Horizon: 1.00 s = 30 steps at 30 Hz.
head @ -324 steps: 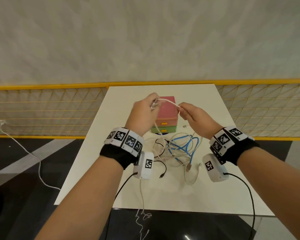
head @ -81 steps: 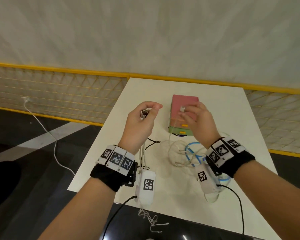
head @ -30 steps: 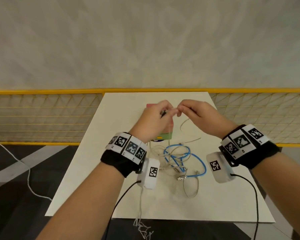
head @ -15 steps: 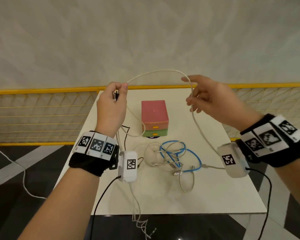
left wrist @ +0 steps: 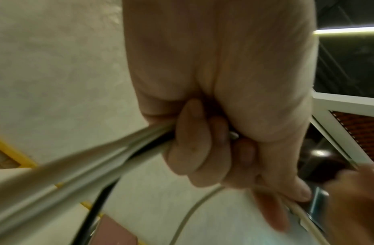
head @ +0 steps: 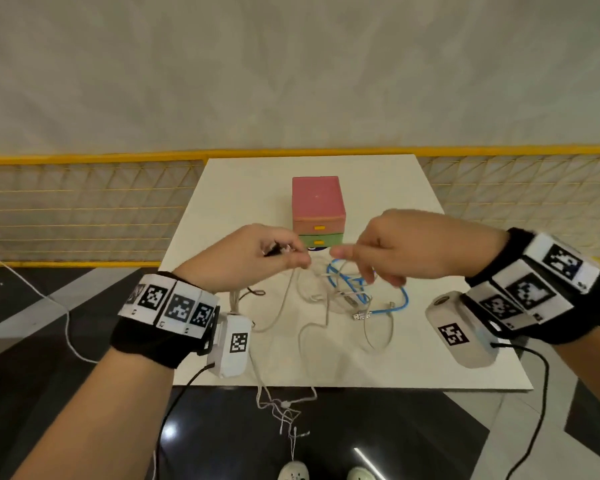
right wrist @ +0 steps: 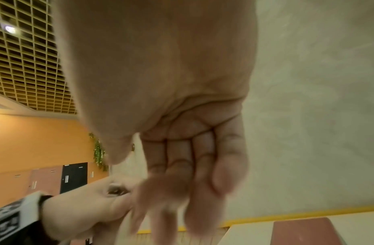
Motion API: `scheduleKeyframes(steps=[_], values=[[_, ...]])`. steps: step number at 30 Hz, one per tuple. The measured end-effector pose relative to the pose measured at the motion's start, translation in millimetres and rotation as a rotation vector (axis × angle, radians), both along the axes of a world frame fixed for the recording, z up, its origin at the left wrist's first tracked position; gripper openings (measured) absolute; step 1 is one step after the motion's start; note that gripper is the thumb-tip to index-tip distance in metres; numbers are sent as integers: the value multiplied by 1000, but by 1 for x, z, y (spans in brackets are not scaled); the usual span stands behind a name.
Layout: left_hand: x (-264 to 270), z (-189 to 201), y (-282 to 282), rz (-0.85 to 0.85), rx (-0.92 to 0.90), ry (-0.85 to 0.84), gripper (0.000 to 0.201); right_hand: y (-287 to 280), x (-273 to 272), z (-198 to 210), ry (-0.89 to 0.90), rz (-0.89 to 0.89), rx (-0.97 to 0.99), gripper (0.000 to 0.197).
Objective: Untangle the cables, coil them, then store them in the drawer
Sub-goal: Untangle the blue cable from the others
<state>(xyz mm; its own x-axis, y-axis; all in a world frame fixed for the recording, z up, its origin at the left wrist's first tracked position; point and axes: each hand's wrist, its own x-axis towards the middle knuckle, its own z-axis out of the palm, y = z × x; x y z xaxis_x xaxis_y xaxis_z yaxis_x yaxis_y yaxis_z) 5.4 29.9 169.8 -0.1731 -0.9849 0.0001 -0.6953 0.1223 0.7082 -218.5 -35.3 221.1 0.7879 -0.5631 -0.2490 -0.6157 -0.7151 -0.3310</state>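
1. Head view: half a second ago our hands were raised and wide apart with a white cable [head: 284,299] arched between them; now they are low over the desk [head: 409,358] and nearly touching.
2. Left hand [head: 253,258] is curled round a bundle of strands, pale and one black, thumb pinching the white cable.
3. Right hand [head: 399,251] shows relaxed, extended fingers holding nothing, fingertips just beside the left thumb.
4. Our reading: one loop is being gathered into the left hand, so coiling is under way.
5. Blue cable [head: 399,303] and further pale strands lie tangled on the desk, in front of the drawer unit [head: 317,202].
6. Both of its drawers are closed; contents hidden. Nothing appears stored yet.
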Motion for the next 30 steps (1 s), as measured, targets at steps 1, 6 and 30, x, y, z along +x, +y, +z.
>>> scheduleKeyframes(steps=[1,6,30], values=[[-3,-1,4,-19,0,-1,9,-5,1,-2,-73,-15,-77,49],[-19,17,11,115,-276,348,22,-18,24,-23,-377,8,102,28],[0,16,-23,376,-192,750,36,-54,19,-173,-84,-46,278,64]])
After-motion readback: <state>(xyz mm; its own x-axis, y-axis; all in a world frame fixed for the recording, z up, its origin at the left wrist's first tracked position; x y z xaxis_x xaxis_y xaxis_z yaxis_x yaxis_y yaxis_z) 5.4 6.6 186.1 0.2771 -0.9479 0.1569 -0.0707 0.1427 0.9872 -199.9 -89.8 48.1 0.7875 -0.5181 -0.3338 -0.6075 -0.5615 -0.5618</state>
